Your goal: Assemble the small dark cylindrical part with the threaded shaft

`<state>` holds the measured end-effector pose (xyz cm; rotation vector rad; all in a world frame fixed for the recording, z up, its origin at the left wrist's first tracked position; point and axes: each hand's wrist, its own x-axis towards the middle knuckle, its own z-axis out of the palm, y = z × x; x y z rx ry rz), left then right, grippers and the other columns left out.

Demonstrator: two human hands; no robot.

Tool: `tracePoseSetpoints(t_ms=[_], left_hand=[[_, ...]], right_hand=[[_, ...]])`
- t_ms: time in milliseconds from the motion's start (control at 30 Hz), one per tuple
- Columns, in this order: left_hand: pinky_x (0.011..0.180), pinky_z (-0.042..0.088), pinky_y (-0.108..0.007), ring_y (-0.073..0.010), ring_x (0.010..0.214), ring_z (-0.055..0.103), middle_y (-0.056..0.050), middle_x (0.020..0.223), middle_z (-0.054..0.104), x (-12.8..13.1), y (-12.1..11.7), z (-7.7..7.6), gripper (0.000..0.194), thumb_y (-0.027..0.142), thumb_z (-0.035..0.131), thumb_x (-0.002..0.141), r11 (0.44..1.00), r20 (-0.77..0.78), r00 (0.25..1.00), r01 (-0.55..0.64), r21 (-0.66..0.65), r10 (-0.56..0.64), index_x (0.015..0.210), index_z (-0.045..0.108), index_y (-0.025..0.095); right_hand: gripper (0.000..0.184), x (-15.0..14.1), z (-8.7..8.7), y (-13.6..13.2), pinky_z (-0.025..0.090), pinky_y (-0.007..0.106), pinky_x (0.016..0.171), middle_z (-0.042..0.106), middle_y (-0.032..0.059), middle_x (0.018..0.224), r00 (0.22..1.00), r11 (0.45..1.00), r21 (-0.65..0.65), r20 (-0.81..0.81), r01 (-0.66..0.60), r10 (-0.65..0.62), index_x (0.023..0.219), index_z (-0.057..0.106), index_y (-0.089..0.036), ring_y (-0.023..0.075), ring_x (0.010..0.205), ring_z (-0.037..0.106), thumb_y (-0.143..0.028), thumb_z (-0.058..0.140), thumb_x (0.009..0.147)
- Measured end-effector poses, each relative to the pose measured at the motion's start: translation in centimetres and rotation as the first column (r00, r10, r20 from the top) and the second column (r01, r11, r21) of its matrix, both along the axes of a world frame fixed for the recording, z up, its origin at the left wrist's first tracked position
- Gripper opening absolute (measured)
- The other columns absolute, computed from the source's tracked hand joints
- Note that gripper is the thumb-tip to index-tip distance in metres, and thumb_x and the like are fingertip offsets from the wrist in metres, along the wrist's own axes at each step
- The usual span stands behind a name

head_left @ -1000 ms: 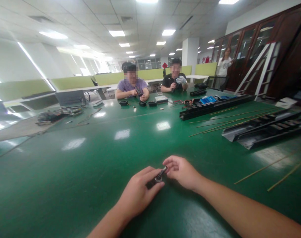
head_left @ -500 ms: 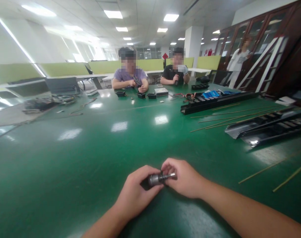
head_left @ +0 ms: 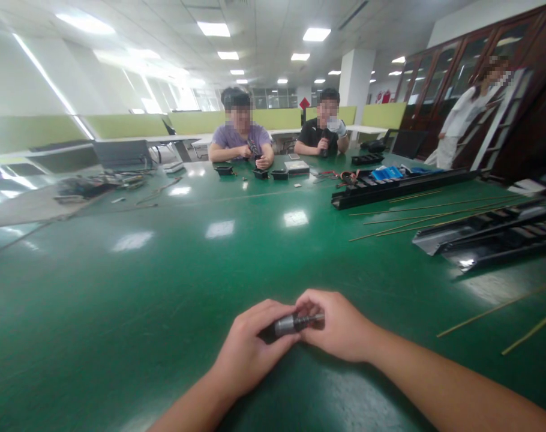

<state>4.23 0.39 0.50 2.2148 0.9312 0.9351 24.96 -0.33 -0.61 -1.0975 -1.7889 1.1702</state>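
Note:
Low in the head view, a grey and black metal cylinder (head_left: pixel 285 325) with a narrow stepped shaft lies sideways between my hands, close over the green table (head_left: pixel 178 258). My left hand (head_left: pixel 250 342) is wrapped around its thicker body, thumb on the near side and fingers on the far side. My right hand (head_left: pixel 336 324) is closed about the thin end, its fingers curled at the shaft. The cylinder's left end is hidden in my left palm, and the right fingertips are partly out of sight.
Black channel rails (head_left: pixel 403 189) and thin yellowish rods (head_left: pixel 475 309) lie on the right. Small black boxes (head_left: pixel 279 174) stand across the table before two seated people. Another person is beside a ladder (head_left: pixel 498 129). Tangled cables (head_left: pixel 88 186) lie at the left.
The view has shifted slightly, so the scene sits a little further right. The standing person has moved right to the ladder and leans toward it. My hands keep their hold on the cylinder.

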Motion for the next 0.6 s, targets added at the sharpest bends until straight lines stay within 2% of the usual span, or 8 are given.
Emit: tracePoseSetpoints(t_ms=[167,600], left_hand=[[0.079,0.053,-0.026,-0.0172,0.089,0.067,-0.004,0.1,0.072,-0.08,-0.12,-0.05,0.026,0.023,0.073,0.084,1.0,0.001,1.0,-0.015,0.004,0.015,0.11,0.072,0.028],[0.078,0.053,-0.024,-0.016,0.087,0.068,-0.002,0.096,0.073,0.09,-0.08,-0.01,0.025,0.027,0.074,0.083,0.999,-0.031,0.998,-0.047,-0.003,0.047,0.108,0.073,0.026]], right_hand=[[0.027,-0.08,0.14,0.0,0.053,0.024,0.071,0.073,0.002,0.09,0.999,1.0,-0.013,-0.044,0.011,-0.011,0.095,0.065,-0.019,0.0166,0.078,0.069,-0.007,0.068,0.072],[0.018,0.09,0.29,-0.18,0.047,0.023,0.064,0.073,0.0003,0.079,0.994,0.987,0.159,0.095,0.031,-0.046,0.087,0.073,-0.019,0.015,0.07,0.065,-0.01,0.065,0.073]])
